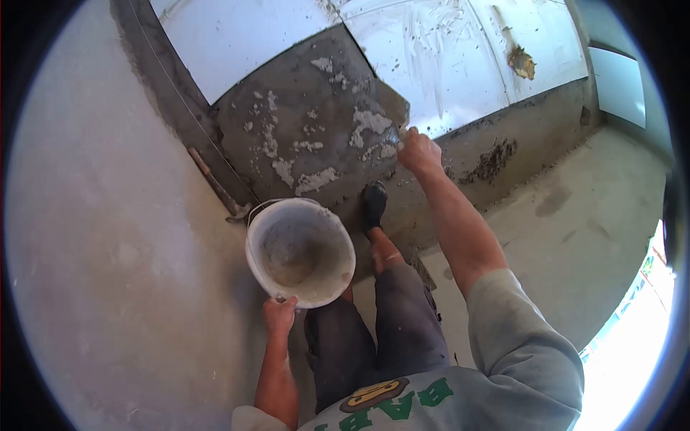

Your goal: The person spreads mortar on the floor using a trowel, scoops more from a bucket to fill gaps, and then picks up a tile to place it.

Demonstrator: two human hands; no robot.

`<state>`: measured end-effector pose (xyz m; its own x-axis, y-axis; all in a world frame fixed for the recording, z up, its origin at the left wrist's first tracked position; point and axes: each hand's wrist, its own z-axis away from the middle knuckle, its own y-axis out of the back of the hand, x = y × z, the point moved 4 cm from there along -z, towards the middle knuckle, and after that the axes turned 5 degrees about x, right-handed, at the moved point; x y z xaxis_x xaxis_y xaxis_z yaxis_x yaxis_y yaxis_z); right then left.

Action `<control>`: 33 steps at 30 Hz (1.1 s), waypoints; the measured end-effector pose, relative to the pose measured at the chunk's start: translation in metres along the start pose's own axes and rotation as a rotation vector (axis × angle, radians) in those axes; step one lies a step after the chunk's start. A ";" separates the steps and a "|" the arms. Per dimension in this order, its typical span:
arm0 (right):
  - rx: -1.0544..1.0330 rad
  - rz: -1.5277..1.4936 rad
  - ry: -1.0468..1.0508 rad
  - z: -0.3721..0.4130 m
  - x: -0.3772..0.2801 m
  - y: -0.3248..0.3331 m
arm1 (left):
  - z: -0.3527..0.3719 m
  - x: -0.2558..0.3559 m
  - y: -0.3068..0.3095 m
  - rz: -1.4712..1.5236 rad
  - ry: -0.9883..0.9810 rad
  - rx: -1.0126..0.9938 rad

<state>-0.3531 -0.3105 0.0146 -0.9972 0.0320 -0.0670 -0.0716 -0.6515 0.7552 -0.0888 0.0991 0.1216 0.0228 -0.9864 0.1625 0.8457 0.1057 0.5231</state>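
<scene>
My left hand is closed on the near rim of a white bucket, which is tilted so its inside faces me. Grey residue coats the bucket's inner wall and bottom. My right hand reaches forward, its fingers wrapped round the handle of a small trowel. The trowel's blade is low over a grey mortar bed, and whether it touches cannot be made out. Pale wet clumps of mortar lie scattered on that bed. White tiles border the bed at the back.
A hammer lies by the left wall, beside a taut string. My dark shoe stands at the bed's front edge. Dark crumbs lie along the strip at right. A yellowish-brown clump rests on the tiles.
</scene>
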 end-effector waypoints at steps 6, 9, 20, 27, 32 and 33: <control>-0.081 0.138 -0.079 0.043 0.030 -0.014 | 0.022 0.032 -0.024 -0.075 0.012 -0.107; -0.155 0.083 -0.152 0.084 0.054 -0.012 | 0.032 0.047 -0.030 -0.039 -0.003 -0.146; 0.011 -0.324 0.170 0.269 0.015 0.100 | 0.056 0.091 0.018 -0.049 -0.258 -0.020; -0.163 -0.188 0.611 0.327 -0.081 0.106 | 0.110 0.120 0.099 0.268 -0.441 -0.089; 0.410 -0.398 0.471 0.337 -0.114 0.179 | 0.150 0.113 0.140 0.480 -0.558 -0.164; 0.428 -0.402 0.468 0.338 -0.116 0.194 | 0.156 0.109 0.141 0.386 -0.563 -0.150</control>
<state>-0.2575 -0.1841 0.3891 -0.7873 -0.1823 -0.5890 -0.5248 -0.3033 0.7954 -0.0505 0.0257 0.3440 0.0904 -0.6623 0.7438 0.8982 0.3768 0.2263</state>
